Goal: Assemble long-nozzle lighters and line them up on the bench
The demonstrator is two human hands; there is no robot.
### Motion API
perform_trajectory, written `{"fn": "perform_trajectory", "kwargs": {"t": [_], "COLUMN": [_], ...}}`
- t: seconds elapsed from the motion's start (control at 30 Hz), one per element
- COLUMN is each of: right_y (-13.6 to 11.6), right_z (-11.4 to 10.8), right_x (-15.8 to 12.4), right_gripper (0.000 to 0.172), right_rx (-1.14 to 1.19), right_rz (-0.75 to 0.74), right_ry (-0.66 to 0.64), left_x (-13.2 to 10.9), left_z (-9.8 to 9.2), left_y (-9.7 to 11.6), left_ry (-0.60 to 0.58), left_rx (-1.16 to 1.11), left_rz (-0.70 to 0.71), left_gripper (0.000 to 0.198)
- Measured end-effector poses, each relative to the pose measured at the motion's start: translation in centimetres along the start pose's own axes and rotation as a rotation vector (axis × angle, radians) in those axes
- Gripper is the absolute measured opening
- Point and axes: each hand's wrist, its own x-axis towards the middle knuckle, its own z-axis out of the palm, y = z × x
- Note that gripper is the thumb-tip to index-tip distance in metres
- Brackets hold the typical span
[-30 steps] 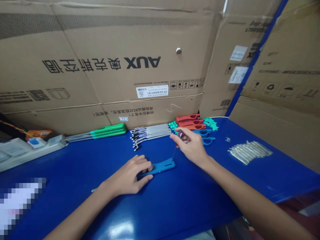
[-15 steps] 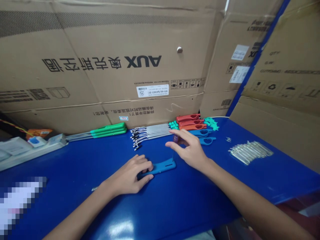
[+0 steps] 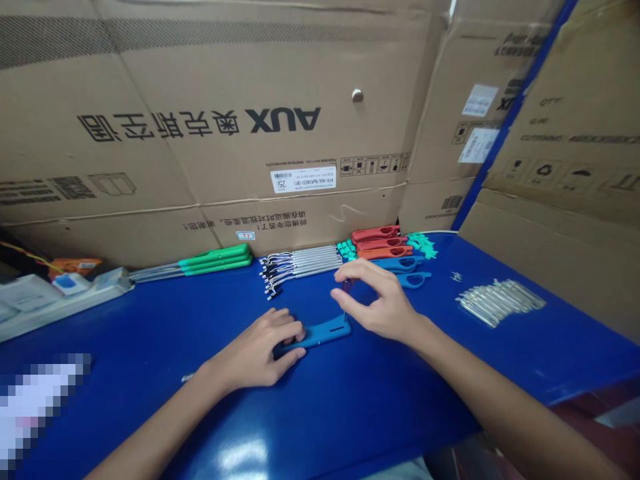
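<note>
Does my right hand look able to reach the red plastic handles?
Probably yes: the right hand is just in front of the red plastic handles; only the flat blue handles lie between.

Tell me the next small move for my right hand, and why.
Probably close your right hand on the small screwdriver: the fingers look curved around its dark grip without clearly pinching it, while its thin shaft reaches down to the blue handle, which your left hand holds flat on the table.
</note>
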Motion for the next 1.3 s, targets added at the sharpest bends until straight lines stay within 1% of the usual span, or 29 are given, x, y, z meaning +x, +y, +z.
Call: {"fn": "perform_trajectory", "kwargs": {"t": [0.1, 0.2, 0.27, 0.33, 0.43, 0.53, 0.6, 0.67, 0.73, 0.8, 0.87, 0.93, 1.03, 1.13, 1.23, 1.3], "right_y": [0.5, 0.8, 0.8, 0.6, 0.2, 0.1, 0.3, 0.4, 0.5, 0.4, 0.2, 0.1, 0.2, 0.6, 0.7, 0.6], "right_z": [0.1, 0.2, 0.2, 0.1, -0.2, -0.3, -0.2, -0.1, 0.2, 0.3, 0.2, 0.0, -0.2, -0.2, -0.2, -0.2], "right_x": [0.0, -0.1, -0.3, -0.3, -0.3, -0.1, 0.0, -0.1, -0.3, -0.5, -0.6, -0.5, -0.2, -0.1, -0.3, -0.4], "right_gripper": [0.017, 0.028, 0.033, 0.03, 0.023, 0.019, 0.013, 0.011, 0.018, 0.03, 0.034, 0.03, 0.02, 0.017, 0.031, 0.035], "right_rx": [-0.033, 0.012, 0.049, 0.074, 0.083, 0.043, 0.013, 0.017, 0.056, 0.118, 0.163, 0.127, 0.001, -0.042, 0.034, 0.084], "right_rz": [-0.03, 0.006, 0.035, 0.053, 0.054, -0.013, -0.083, -0.106, -0.041, 0.054, 0.089, 0.047, -0.034, -0.019, 0.065, 0.077], "right_ry": [0.025, 0.026, 0.023, 0.012, 0.004, 0.018, 0.038, 0.052, 0.046, 0.017, -0.014, -0.019, 0.007, 0.028, 0.014, -0.006], "left_x": [0.0, 0.8, 2.1, 3.7, 6.0, 7.1, 7.1, 7.0, 6.8, 6.8, 6.8, 6.9, 6.9, 6.9, 6.8, 6.8], "left_z": [0.0, 0.1, 0.4, 1.0, 2.1, 3.3, 3.7, 3.8, 3.8, 3.6, 3.6, 3.7, 3.8, 3.7, 3.5, 3.5], "left_y": [0.1, 0.6, 1.3, 1.9, 2.5, 2.3, 2.0, 1.8, 1.8, 1.9, 1.9, 1.9, 1.9, 2.0, 2.0, 2.0], "left_ry": [0.03, 0.161, 0.232, 0.225, 0.19, 0.192, 0.186, 0.173, 0.157, 0.149, 0.154, 0.164, 0.167, 0.161, 0.145, 0.14], "left_rx": [0.013, 0.012, -0.017, -0.061, -0.124, -0.168, -0.177, -0.182, -0.191, -0.202, -0.206, -0.198, -0.182, -0.189, -0.205, -0.206], "left_rz": [0.019, 0.068, 0.074, 0.035, -0.062, -0.102, -0.101, -0.088, -0.07, -0.048, -0.025, -0.02, -0.049, -0.05, -0.045, -0.048], "left_gripper": [0.006, 0.008, 0.008, 0.011, 0.023, 0.023, 0.02, 0.018, 0.016, 0.014, 0.016, 0.016, 0.015, 0.016, 0.02, 0.022]}}
